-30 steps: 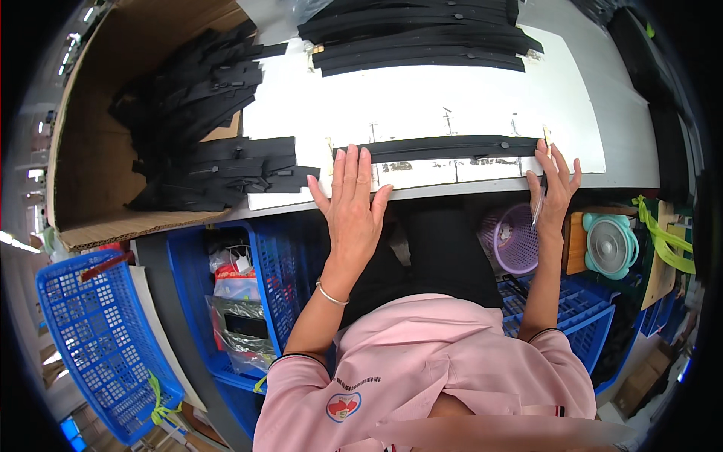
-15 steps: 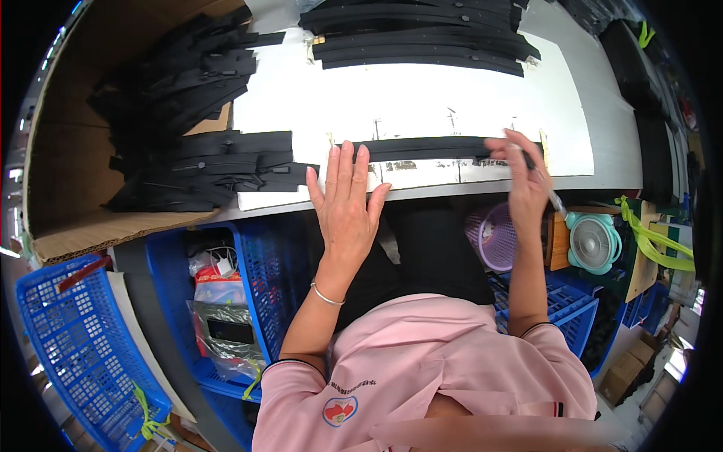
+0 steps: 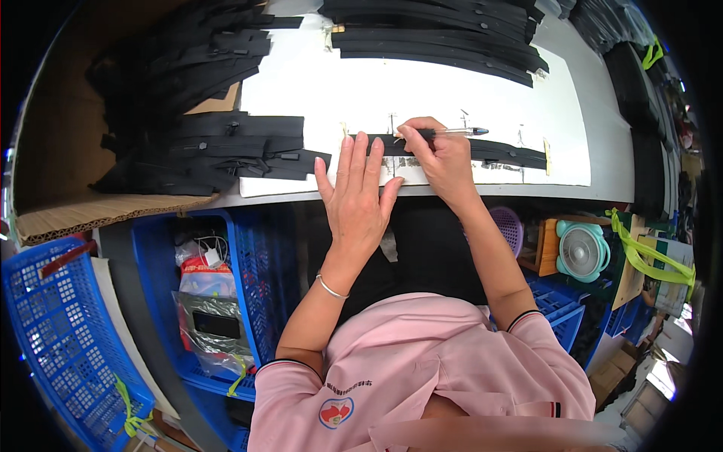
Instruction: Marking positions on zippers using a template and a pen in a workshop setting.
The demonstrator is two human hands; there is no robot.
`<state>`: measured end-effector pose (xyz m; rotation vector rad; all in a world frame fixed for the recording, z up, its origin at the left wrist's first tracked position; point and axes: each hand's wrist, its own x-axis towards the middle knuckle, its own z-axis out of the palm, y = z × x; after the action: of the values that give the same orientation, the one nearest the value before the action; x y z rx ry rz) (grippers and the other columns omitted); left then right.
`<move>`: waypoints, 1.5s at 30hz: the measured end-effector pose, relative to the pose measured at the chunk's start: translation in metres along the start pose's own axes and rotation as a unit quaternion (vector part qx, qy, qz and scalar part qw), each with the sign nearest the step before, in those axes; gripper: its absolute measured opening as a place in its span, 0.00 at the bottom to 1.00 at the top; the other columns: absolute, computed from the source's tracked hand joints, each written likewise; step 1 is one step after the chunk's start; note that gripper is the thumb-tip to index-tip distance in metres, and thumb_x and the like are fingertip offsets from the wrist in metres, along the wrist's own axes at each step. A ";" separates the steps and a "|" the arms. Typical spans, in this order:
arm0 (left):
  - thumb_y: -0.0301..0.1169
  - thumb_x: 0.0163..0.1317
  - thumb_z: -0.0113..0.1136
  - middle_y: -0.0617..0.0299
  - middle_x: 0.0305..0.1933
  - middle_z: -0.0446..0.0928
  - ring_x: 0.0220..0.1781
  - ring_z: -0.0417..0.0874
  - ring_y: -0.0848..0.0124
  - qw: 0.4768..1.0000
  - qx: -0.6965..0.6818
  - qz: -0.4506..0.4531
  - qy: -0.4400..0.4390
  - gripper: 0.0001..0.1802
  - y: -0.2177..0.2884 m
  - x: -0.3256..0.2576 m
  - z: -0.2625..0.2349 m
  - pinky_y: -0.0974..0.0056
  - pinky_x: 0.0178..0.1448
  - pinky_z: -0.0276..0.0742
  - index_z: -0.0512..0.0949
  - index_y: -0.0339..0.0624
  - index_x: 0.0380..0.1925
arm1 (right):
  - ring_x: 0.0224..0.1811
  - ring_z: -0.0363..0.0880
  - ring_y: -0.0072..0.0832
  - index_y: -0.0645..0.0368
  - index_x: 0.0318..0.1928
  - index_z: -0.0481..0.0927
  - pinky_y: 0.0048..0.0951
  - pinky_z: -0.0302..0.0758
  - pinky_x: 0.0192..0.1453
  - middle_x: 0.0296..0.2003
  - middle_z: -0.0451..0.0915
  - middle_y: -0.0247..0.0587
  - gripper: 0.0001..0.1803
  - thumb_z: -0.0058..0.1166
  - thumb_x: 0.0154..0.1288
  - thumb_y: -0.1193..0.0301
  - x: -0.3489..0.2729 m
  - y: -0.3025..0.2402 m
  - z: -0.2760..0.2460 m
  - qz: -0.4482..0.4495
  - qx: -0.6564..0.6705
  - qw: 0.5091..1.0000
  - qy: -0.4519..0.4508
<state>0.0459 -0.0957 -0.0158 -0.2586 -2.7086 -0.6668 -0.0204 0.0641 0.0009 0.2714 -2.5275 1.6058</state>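
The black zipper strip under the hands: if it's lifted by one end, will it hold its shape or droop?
It would likely droop: the black zipper strip is long, thin and flat on the white sheet, like tape. It looks light, since the left hand pins it with flat fingers. It may slide on the smooth sheet once released.

A garment-trim workshop: stacks of black zippers on a white worktable, blue plastic crates beneath
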 end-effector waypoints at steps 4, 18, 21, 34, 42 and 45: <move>0.46 0.67 0.67 0.55 0.75 0.70 0.80 0.65 0.59 1.000 -0.003 0.002 0.006 0.35 -0.001 0.000 0.001 0.40 0.83 0.40 0.73 0.45 0.70 | 0.31 0.85 0.20 0.70 0.42 0.88 0.20 0.78 0.33 0.41 0.89 0.38 0.10 0.60 0.73 0.73 0.001 0.000 0.002 -0.012 -0.013 1.000 -0.008; 0.45 0.66 0.68 0.55 0.75 0.71 0.80 0.65 0.59 1.000 -0.001 0.004 0.012 0.35 -0.001 0.000 0.001 0.39 0.82 0.40 0.73 0.45 0.70 | 0.26 0.84 0.22 0.72 0.30 0.85 0.24 0.75 0.29 0.33 0.89 0.40 0.12 0.61 0.71 0.74 -0.003 -0.008 -0.004 -0.021 0.038 0.998 -0.042; 0.45 0.65 0.68 0.55 0.75 0.70 0.80 0.65 0.59 1.000 0.002 0.005 0.012 0.35 0.000 0.000 0.001 0.39 0.82 0.40 0.73 0.46 0.70 | 0.26 0.81 0.17 0.73 0.32 0.86 0.22 0.74 0.29 0.33 0.89 0.37 0.14 0.58 0.73 0.74 -0.003 -0.006 -0.006 -0.033 0.033 0.998 -0.053; 0.45 0.68 0.66 0.55 0.77 0.68 0.81 0.63 0.59 1.000 0.012 0.000 -0.009 0.33 0.002 0.000 0.000 0.38 0.83 0.38 0.74 0.46 0.70 | 0.22 0.77 0.18 0.71 0.29 0.85 0.21 0.72 0.28 0.29 0.87 0.38 0.13 0.58 0.71 0.75 -0.012 -0.005 -0.042 0.011 0.113 0.993 0.045; 0.42 0.69 0.66 0.54 0.77 0.67 0.81 0.63 0.57 1.000 0.007 0.005 -0.010 0.33 0.001 0.001 -0.001 0.39 0.83 0.37 0.72 0.46 0.72 | 0.22 0.74 0.12 0.68 0.34 0.86 0.20 0.67 0.26 0.27 0.86 0.34 0.11 0.58 0.73 0.73 -0.013 0.029 -0.079 -0.010 -0.035 0.993 0.114; 0.44 0.69 0.66 0.53 0.77 0.67 0.81 0.63 0.56 1.000 0.009 0.006 -0.019 0.34 0.000 0.001 -0.001 0.38 0.83 0.36 0.72 0.44 0.71 | 0.21 0.73 0.13 0.68 0.34 0.85 0.20 0.67 0.26 0.27 0.86 0.34 0.11 0.58 0.73 0.73 -0.013 0.027 -0.083 0.043 -0.036 0.992 0.111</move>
<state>0.0450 -0.0960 -0.0142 -0.2856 -2.7449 -0.6402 -0.0126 0.1517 0.0091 -0.0243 -2.4492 1.4762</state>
